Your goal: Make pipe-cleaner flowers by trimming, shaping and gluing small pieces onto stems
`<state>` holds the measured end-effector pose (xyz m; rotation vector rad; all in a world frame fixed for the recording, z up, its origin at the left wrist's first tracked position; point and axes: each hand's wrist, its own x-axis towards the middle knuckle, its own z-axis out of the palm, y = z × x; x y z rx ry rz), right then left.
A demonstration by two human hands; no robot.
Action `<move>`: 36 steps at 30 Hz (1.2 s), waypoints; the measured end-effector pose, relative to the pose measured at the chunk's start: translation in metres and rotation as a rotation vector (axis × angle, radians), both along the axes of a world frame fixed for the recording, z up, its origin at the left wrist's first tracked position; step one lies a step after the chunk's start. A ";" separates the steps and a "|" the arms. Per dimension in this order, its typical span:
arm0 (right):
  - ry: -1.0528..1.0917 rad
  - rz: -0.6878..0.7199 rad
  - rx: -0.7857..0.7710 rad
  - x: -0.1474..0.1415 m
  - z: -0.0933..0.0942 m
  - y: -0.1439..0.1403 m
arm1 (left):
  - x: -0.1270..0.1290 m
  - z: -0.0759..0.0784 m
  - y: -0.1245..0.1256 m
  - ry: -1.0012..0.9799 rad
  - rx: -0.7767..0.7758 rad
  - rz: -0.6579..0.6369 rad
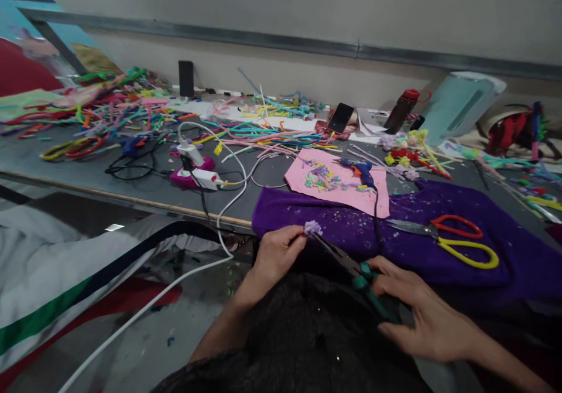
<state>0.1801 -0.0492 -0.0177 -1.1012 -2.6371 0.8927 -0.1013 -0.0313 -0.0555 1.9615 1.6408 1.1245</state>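
Observation:
My left hand (277, 253) pinches a small, fluffy lilac piece (313, 227) between thumb and fingertips, just over the table's front edge. Green-handled long-nose pliers (346, 261) are in my right hand (424, 308), its fingers around the handles. Their dark jaws point up and left, with the tips at the lilac piece; whether they grip it is too small to tell. Behind the hands, a purple cloth (302, 205) covers the table edge. Scissors (452, 238) with one red and one yellow handle lie on it, blades parted.
A pink sheet (351, 200) bears coloured clippings and a blue glue gun (357, 167). Left of it stand a power strip (197, 177) and a white cable (239, 197) hanging off the table. Pipe cleaners (127, 112) pile at left. Another person's leg (109, 264) is close by.

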 end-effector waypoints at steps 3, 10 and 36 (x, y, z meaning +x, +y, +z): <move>0.009 -0.010 -0.002 0.000 -0.002 0.000 | 0.000 -0.002 0.000 0.027 0.023 0.000; 0.053 0.019 -0.037 -0.006 0.001 0.001 | 0.001 -0.002 0.000 0.066 0.034 0.006; 0.037 0.026 -0.026 -0.013 0.003 0.000 | 0.001 -0.001 0.000 0.030 -0.006 0.022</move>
